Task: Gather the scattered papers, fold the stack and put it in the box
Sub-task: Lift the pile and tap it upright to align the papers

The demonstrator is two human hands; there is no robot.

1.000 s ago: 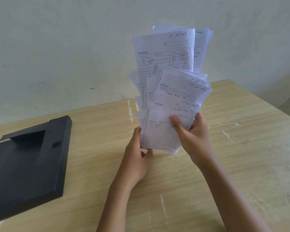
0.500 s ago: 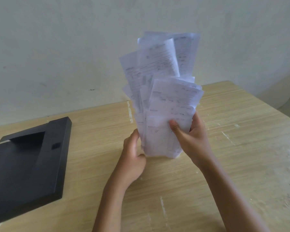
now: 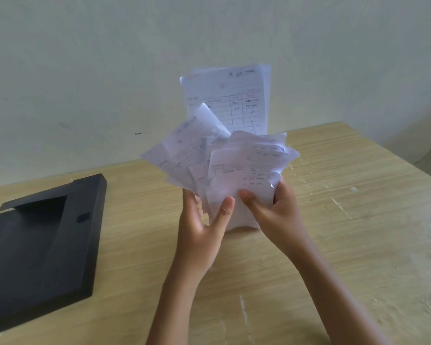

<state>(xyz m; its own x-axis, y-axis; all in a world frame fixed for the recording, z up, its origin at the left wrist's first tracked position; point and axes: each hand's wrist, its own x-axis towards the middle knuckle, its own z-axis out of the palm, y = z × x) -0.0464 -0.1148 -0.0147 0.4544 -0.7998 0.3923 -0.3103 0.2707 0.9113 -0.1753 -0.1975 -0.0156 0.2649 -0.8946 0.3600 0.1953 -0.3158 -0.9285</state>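
Observation:
A loose stack of white receipt papers (image 3: 237, 155) stands upright above the wooden table (image 3: 334, 220), fanned out and crumpled, with one tall sheet rising at the back. My right hand (image 3: 271, 212) grips the lower right of the stack, thumb across the front. At the lower left edge of the papers is my left hand (image 3: 204, 225), palm up with the fingers spread, thumb pressing the front. The black box (image 3: 42, 245) lies open on the table to the left, well apart from both hands.
A pale wall rises directly behind the table. The table's right corner runs off toward the far right. Bare wood with white scuff marks lies in front of and to the right of my arms.
The stack has dropped lower and splayed out, the front sheets bending left. My left hand has opened and shifted under the lower left of the papers.

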